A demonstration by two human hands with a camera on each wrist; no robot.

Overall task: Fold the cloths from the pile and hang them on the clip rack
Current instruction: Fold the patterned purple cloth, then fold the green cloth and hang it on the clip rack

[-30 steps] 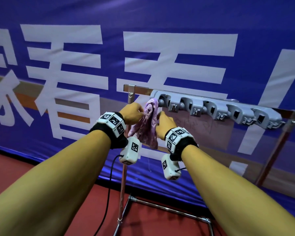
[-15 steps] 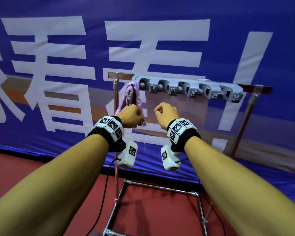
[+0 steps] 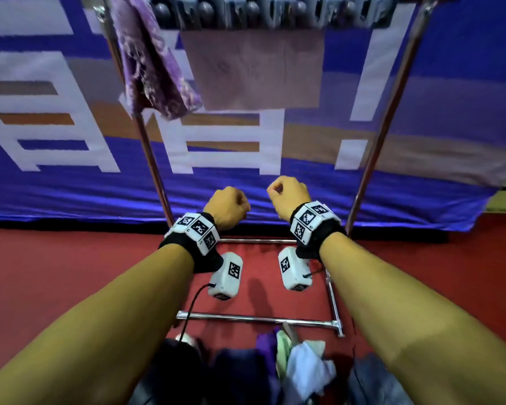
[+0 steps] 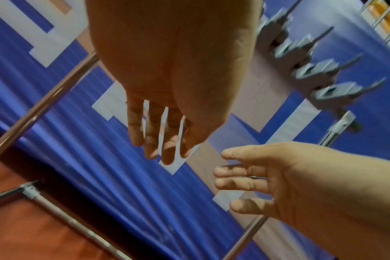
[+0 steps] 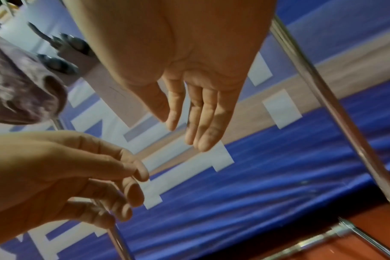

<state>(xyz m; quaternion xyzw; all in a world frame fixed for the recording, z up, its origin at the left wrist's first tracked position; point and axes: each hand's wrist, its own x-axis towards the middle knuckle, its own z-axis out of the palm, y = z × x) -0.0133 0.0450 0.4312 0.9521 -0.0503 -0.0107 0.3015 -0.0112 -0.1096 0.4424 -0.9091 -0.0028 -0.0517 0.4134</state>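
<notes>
Neither grip holds anything: our left hand (image 3: 228,208) and right hand (image 3: 288,197) hang empty in front of us, fingers loosely extended and slack as the wrist views show, left hand (image 4: 167,112) and right hand (image 5: 189,98) alike. A second ago both were up at the clip rack (image 3: 270,11) pressing the purple cloth (image 3: 152,68) into its leftmost clip; now they have let go and dropped well below it, and our view has tipped downward. That cloth hangs folded from the left end of the rack, just beside the left upright pole (image 3: 146,135), and it appears to hold on its own, so we judge this one as hung. The other clips along the grey bar look unoccupied, though the top edge of the head view cuts them off. Below our forearms, on the red floor (image 3: 56,273) just this side of the rack's chrome base bar (image 3: 257,319), lies the pile of cloths (image 3: 301,366), with pale blue, green and darker pieces jumbled together. We read the lowering as a turn toward that pile: the next step would be picking out one cloth, folding it, and giving it the next free clip. A blue banner (image 3: 275,182) with white characters fills the background behind the frame.
</notes>
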